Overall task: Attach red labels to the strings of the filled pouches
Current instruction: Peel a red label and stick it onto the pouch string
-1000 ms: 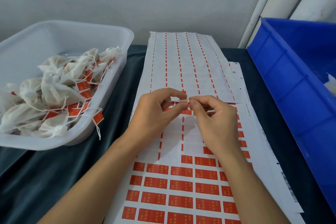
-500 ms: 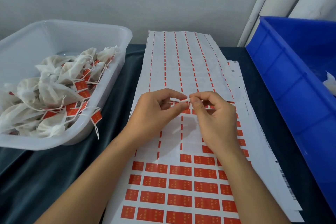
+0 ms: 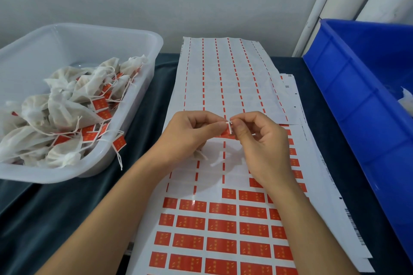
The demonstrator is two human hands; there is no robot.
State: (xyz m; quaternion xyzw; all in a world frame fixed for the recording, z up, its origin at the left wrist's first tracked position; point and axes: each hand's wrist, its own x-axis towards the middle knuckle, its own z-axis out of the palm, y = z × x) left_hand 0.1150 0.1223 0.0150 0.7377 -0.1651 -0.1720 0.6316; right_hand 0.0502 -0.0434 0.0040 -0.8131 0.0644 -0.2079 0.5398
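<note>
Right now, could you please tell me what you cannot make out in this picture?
- Pouch, head view: mostly hidden under the left hand.
- Red label: the fingers cover most of it.
- Gold print on the label sheet: too small to read.
- Blue bin: contents cut off by the right edge.

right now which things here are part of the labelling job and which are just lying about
In the job:
left hand and right hand, pinching a red label onto a string
label sheet
clear tub of labelled pouches

Lying about:
blue crate
dark cloth
</note>
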